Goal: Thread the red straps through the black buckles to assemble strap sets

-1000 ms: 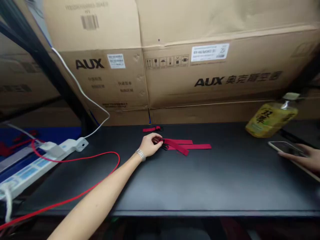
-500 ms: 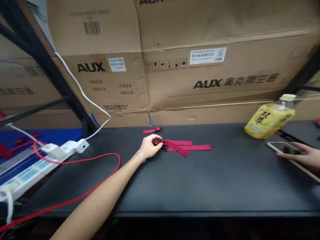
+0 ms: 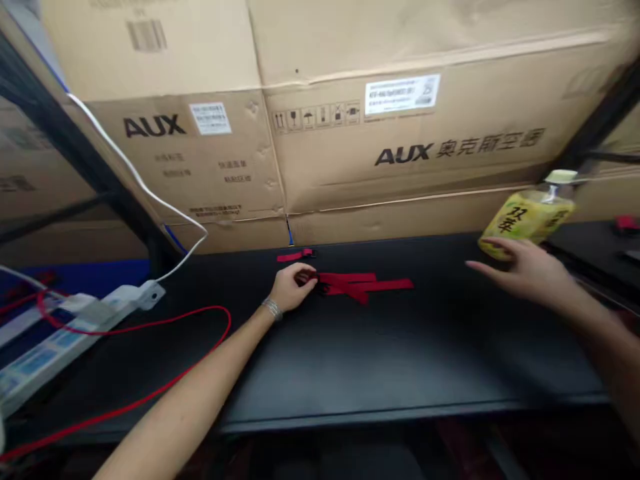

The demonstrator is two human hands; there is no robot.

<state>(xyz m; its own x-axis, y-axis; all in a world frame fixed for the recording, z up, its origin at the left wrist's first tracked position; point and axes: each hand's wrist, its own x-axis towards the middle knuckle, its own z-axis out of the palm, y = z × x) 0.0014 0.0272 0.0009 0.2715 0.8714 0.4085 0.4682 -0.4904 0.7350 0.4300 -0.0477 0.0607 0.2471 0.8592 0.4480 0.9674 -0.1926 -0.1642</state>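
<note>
My left hand (image 3: 291,289), a bracelet at its wrist, pinches the buckle end of a red strap (image 3: 357,293) low over the black table. Other flat red strips lie under and beside it, pointing right; the dark buckles by my fingertips are partly hidden. A shorter red strap (image 3: 290,257) with a black buckle lies just behind this hand. Over the table's right side, my right hand (image 3: 533,270) is open, thumb and fingers apart and holding nothing. It is in front of the lower part of a yellow-labelled drink bottle (image 3: 530,217); whether they touch I cannot tell.
AUX cardboard boxes (image 3: 320,160) wall off the back of the black table (image 3: 400,360). On the left are a white power strip (image 3: 45,360), a red cable (image 3: 175,383) and a white cable (image 3: 133,170). A dark metal post (image 3: 95,160) slants up at left.
My right hand has let go of the phone and moved left, opening in front of the bottle. The left hand keeps its pinch on the strap. The camera view has shifted slightly.
</note>
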